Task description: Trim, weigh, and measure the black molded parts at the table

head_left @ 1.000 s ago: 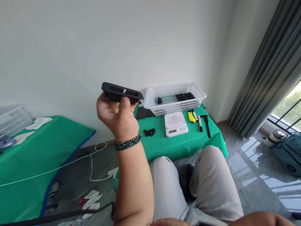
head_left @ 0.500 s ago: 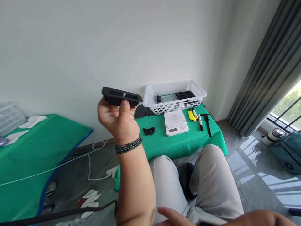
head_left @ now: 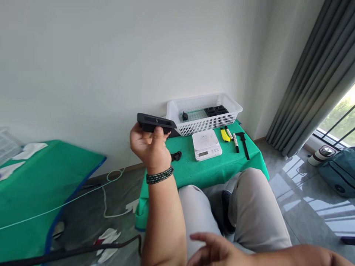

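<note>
My left hand (head_left: 149, 146) is raised in front of me, fingers closed on a long flat black plastic part (head_left: 155, 123) held level by its underside. A beaded bracelet circles that wrist. The part hovers over the left end of a small green-covered table (head_left: 205, 168). My right hand (head_left: 213, 251) shows at the bottom edge above my lap, fingers loosely spread and holding nothing. A small black piece (head_left: 175, 156) lies on the cloth just right of my left hand.
On the table stand a white mesh basket (head_left: 203, 115) with black parts inside, a white scale (head_left: 206, 145), a yellow knife (head_left: 225, 135), a marker (head_left: 235, 142) and a black caliper (head_left: 244, 144). A second green table (head_left: 41, 184) is at left. Cables cross the floor; curtains hang at right.
My left hand with the black part has moved right and slightly down, toward the table. My right hand has risen into view at the bottom with its fingers spread.
</note>
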A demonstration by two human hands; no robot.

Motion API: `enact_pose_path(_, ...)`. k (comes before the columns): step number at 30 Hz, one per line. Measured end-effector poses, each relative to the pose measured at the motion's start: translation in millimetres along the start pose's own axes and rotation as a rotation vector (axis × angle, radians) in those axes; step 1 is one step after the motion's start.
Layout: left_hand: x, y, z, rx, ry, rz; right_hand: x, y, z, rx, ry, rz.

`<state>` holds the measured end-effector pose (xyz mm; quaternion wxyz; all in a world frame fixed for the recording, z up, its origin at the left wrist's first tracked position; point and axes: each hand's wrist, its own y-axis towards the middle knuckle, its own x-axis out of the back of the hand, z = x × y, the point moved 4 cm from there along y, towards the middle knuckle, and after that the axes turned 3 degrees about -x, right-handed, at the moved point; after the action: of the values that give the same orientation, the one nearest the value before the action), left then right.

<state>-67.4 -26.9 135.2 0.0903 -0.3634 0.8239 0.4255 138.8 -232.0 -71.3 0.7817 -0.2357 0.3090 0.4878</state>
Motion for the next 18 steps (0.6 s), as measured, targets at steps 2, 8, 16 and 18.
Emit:
enact_pose_path(2,-0.9,-8.2,8.3,0.039,0.066,0.048,3.0,2.9,57.9,0.222,-0.103,-0.198)
enact_pose_path(8,-17.2,-42.1,31.9,0.175,0.153,0.474,28.6,50.6,227.9,0.792,-0.49,-0.676)
enact_pose_path(16,20.7,-73.0,63.9,0.242,0.358,0.729,83.1,128.8,234.5,0.542,-0.328,-0.575)
enact_pose_path(18,48.0,-62.9,76.1,0.28,0.491,0.626,100.1,126.1,229.3,0.509,-0.161,-0.654)
